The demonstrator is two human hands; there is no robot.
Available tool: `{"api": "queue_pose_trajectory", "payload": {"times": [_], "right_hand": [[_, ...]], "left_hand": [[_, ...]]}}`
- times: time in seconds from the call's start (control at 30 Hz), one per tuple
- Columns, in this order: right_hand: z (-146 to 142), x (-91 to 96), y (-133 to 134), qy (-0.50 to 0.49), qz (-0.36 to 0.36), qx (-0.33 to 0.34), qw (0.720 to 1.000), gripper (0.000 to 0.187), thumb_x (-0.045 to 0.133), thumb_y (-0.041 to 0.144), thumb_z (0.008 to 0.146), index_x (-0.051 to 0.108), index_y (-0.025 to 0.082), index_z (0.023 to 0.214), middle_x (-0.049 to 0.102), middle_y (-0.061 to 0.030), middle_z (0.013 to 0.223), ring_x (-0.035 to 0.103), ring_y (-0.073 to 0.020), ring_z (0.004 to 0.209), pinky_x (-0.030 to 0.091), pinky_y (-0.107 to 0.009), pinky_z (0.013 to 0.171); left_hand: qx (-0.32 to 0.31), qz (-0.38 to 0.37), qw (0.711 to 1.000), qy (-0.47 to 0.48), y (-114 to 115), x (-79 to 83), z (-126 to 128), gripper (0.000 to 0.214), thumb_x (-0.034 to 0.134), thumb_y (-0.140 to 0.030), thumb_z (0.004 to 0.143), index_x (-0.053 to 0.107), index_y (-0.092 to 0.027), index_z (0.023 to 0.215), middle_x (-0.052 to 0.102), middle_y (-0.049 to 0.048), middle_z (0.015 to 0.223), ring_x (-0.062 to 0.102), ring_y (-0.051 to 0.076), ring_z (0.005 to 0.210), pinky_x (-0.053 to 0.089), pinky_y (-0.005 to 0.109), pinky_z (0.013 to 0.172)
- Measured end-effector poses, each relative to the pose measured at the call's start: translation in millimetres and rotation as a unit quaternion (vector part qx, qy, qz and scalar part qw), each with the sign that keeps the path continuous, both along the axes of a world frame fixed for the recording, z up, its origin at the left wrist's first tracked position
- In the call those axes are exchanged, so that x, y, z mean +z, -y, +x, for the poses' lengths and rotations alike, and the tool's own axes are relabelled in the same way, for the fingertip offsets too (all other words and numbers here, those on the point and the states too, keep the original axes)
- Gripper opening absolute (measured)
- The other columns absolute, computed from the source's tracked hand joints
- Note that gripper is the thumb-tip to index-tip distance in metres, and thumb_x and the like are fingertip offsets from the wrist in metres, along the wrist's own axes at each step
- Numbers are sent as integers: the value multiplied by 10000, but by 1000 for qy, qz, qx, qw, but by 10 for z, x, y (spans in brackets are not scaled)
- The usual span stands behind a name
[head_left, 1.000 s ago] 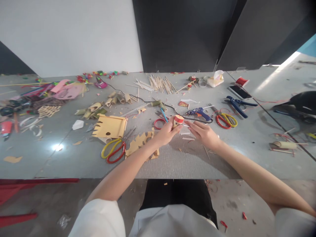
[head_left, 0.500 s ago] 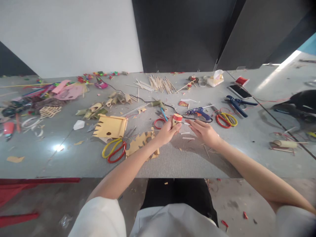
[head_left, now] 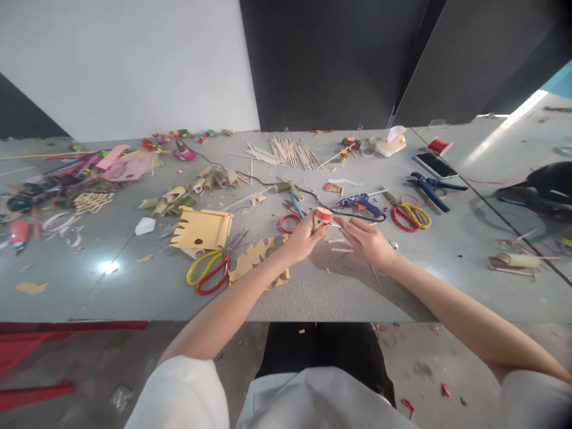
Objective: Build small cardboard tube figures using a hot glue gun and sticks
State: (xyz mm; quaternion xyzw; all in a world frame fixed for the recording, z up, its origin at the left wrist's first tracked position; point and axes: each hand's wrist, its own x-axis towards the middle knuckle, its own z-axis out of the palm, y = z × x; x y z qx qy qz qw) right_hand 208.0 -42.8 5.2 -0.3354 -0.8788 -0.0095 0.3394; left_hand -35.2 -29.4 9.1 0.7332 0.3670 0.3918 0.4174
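Observation:
My left hand (head_left: 304, 241) is closed around a small wooden cylinder (head_left: 322, 218) with a red band near its top and dark dots on its side. My right hand (head_left: 365, 241) grips a thin metal tool (head_left: 336, 225), its tip against or very near the cylinder's side. Most of the tool is hidden by the fingers, so its kind is unclear. Just behind the hands lies a blue glue gun (head_left: 364, 205). Beside my left hand is a pair of scissors with a red ring handle (head_left: 290, 223).
Yellow-and-red-handled scissors (head_left: 208, 271), cut cardboard (head_left: 250, 259) and a notched cardboard piece (head_left: 201, 229) lie left. Bamboo pieces (head_left: 214, 177) and wooden sticks (head_left: 292, 151) are farther back. Blue pliers (head_left: 431, 189), a phone (head_left: 435, 165) and more scissors (head_left: 411, 216) are right.
The cylinder has tilted slightly in my left hand. My right hand has shifted a little, and a shiny round end now shows beside it. The rest stays put.

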Motion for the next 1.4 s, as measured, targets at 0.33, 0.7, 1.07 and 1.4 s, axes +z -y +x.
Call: {"api": "queue_pose_trajectory", "payload": {"times": [0.33,0.7,1.07,1.4], "right_hand": [[-19,-3,-26,-22,-12,-1,1000,458,439,318,1157,555,219,1589,681,-89,997,706,-198,854,602,-310,813],[27,-21,-60,-37,-17,5,999,421,461,307,1150,611,222,1534,708,-87,996,727,-207,860,613,-327,828],[45,-25,-83,-33,-18,-1,999,403,467,305,1151,628,216,1509,724,-87,1004,738,-202,879,610,-323,846],[64,-26,-82,-32,-28,-4,999,417,452,320,1151,621,214,1517,739,-107,1040,748,-212,908,620,-338,866]], "left_hand": [[-30,-75,993,82,0,15,39,436,570,-630,1043,493,-212,1138,580,-13,793,542,146,675,452,291,679],[-58,-122,975,177,3,-59,75,421,650,-597,1017,490,-218,1106,527,-34,787,483,106,638,421,245,603],[-66,-140,967,201,-21,-91,90,486,682,-644,975,479,-221,1103,525,-54,758,446,95,594,368,245,556],[-62,-141,971,183,-22,-70,88,498,651,-666,981,473,-222,1120,518,-61,740,425,94,572,362,253,547]]}}
